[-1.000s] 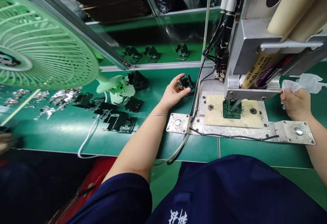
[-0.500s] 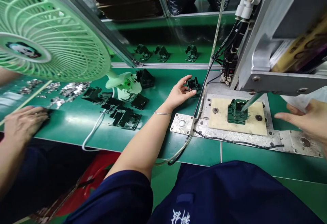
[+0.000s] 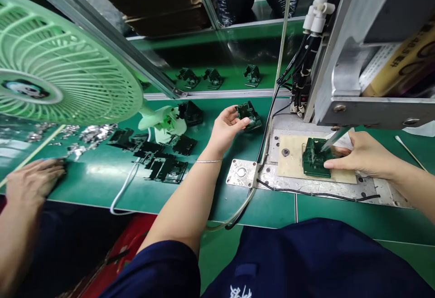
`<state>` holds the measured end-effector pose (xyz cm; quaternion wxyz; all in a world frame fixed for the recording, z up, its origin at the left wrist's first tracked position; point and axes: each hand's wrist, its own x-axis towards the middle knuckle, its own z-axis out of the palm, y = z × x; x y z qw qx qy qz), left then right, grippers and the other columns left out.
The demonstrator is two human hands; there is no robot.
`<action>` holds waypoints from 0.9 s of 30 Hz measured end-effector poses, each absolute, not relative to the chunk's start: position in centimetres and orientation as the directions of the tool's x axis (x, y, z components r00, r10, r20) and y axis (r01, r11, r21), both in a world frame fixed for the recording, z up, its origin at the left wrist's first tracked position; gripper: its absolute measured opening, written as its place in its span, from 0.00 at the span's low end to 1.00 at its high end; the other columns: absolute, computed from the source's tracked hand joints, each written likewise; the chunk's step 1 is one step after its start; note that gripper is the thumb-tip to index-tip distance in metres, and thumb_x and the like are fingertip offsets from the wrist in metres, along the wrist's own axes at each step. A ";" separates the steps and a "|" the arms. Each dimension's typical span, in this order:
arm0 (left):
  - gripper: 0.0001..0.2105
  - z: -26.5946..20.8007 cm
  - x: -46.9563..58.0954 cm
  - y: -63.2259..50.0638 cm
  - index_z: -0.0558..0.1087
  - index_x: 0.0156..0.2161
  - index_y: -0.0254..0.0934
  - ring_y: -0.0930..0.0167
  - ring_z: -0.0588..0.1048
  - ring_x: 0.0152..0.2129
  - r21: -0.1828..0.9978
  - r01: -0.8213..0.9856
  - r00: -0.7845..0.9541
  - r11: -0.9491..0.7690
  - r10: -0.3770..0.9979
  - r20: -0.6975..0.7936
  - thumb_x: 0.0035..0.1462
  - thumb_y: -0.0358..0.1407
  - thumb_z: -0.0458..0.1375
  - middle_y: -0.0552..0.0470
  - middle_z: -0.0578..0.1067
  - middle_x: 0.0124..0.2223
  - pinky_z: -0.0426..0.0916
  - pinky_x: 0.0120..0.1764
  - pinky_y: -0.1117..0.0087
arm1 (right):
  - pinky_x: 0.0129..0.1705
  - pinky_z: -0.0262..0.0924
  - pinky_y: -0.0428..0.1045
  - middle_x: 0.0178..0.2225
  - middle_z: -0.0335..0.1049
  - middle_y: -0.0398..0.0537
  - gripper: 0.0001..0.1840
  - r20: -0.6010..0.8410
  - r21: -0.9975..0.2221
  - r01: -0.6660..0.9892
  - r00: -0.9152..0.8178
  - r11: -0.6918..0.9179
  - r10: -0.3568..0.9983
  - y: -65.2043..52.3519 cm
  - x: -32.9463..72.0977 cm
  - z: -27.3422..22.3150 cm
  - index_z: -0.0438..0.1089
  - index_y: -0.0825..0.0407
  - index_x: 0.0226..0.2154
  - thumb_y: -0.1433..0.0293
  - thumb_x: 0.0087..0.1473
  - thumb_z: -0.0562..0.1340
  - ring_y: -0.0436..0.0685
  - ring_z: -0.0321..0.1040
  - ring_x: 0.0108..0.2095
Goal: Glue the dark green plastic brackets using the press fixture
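My left hand (image 3: pixel 226 132) is closed around the edge of a dark green plastic housing (image 3: pixel 249 115), held tilted just above the green bench. My right hand (image 3: pixel 360 155) grips the right side of another dark green plastic housing (image 3: pixel 314 157), its thumb at the front. This housing sits on the cream fixture plate (image 3: pixel 288 166). A slim metal rod (image 3: pixel 336 138) slants down from the machine head to the housing's top; whether they touch is hidden. Something whitish (image 3: pixel 345 139) shows behind my right fingers; I cannot make out what it is.
A green fan (image 3: pixel 71 71) stands at left, with several dark housings (image 3: pixel 166 166) and metal pieces (image 3: pixel 95 134) near it. A co-worker's hand (image 3: pixel 36 180) rests at far left. Cables (image 3: pixel 268 130) run beside the fixture. A cotton swab (image 3: pixel 411 153) lies at right.
My right hand has come in from the right and closed on the housing on the plate. My left hand has shifted slightly left, and its housing has turned, showing more of its face.
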<state>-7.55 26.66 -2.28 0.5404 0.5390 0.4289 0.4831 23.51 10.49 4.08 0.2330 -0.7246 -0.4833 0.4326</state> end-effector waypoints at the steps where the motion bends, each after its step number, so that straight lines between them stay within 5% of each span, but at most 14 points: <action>1: 0.33 -1.2 -7.4 26.2 0.71 0.45 0.36 0.79 0.69 0.25 0.996 -0.089 0.145 -0.016 0.989 0.029 0.33 0.43 0.77 0.54 0.72 0.35 0.68 0.29 0.78 | 0.28 0.58 0.50 0.23 0.62 0.42 0.31 -0.446 -0.769 0.476 0.079 -0.427 0.892 10.4 23.6 4.4 0.59 0.49 0.21 0.51 0.24 0.77 0.56 0.63 0.28; 4: 0.29 2.4 -7.0 23.9 0.74 0.39 0.33 0.82 0.66 0.20 0.979 -0.106 0.204 0.173 0.967 -0.149 0.33 0.43 0.77 0.57 0.70 0.28 0.63 0.23 0.82 | 0.34 0.59 0.50 0.29 0.66 0.44 0.26 -0.523 -0.823 0.368 -0.189 -0.433 0.831 9.9 23.8 4.8 0.67 0.50 0.26 0.49 0.34 0.73 0.56 0.64 0.32; 8: 0.28 5.6 -5.6 19.4 0.75 0.39 0.29 0.81 0.65 0.17 0.873 0.136 0.513 0.468 0.721 -0.466 0.33 0.43 0.77 0.57 0.68 0.24 0.60 0.19 0.81 | 0.24 0.39 0.47 0.20 0.47 0.38 0.32 -0.546 -0.836 0.297 -0.389 -0.461 0.742 8.2 24.0 4.3 0.53 0.51 0.19 0.47 0.41 0.70 0.47 0.44 0.22; 14: 0.33 4.9 -1.0 14.6 0.69 0.44 0.33 0.78 0.72 0.25 0.778 0.284 0.616 0.560 0.515 -0.596 0.32 0.39 0.78 0.51 0.74 0.37 0.68 0.26 0.77 | 0.26 0.42 0.47 0.24 0.48 0.40 0.29 -0.492 -0.855 0.340 -0.297 -0.391 0.818 2.9 25.1 3.4 0.54 0.50 0.23 0.49 0.44 0.69 0.49 0.45 0.25; 17: 0.33 4.0 1.2 14.4 0.68 0.43 0.34 0.77 0.72 0.27 0.850 0.209 0.657 0.483 0.575 -0.488 0.31 0.37 0.78 0.51 0.73 0.39 0.70 0.31 0.74 | 0.22 0.43 0.47 0.23 0.46 0.40 0.32 -0.448 -0.787 0.500 -0.058 -0.363 0.892 -1.1 26.3 2.2 0.52 0.49 0.24 0.43 0.41 0.67 0.49 0.43 0.23; 22: 0.28 2.1 3.4 15.4 0.66 0.49 0.36 0.78 0.69 0.26 0.965 0.244 0.682 0.096 0.691 -0.241 0.44 0.34 0.73 0.49 0.74 0.41 0.68 0.33 0.71 | 0.18 0.61 0.51 0.21 0.61 0.44 0.26 -0.178 -0.735 0.628 0.184 -0.255 0.967 -6.9 27.8 -0.2 0.61 0.47 0.25 0.43 0.48 0.63 0.55 0.60 0.20; 25: 0.31 0.8 3.8 15.7 0.62 0.57 0.37 0.72 0.72 0.28 0.913 0.366 0.679 -0.179 0.722 -0.130 0.50 0.37 0.69 0.48 0.74 0.39 0.70 0.35 0.68 | 0.26 0.74 0.51 0.34 0.74 0.47 0.24 0.028 -0.743 0.662 0.173 -0.096 0.984 -7.7 27.0 -0.7 0.70 0.45 0.42 0.46 0.51 0.64 0.61 0.74 0.30; 27: 0.34 0.5 3.4 15.4 0.58 0.62 0.36 0.68 0.74 0.33 0.846 0.434 0.682 -0.308 0.727 -0.086 0.54 0.40 0.66 0.44 0.75 0.43 0.72 0.38 0.64 | 0.31 0.76 0.49 0.45 0.74 0.49 0.28 0.149 -0.693 0.721 0.170 -0.020 0.974 -7.4 26.0 -0.5 0.68 0.44 0.49 0.47 0.51 0.66 0.63 0.76 0.40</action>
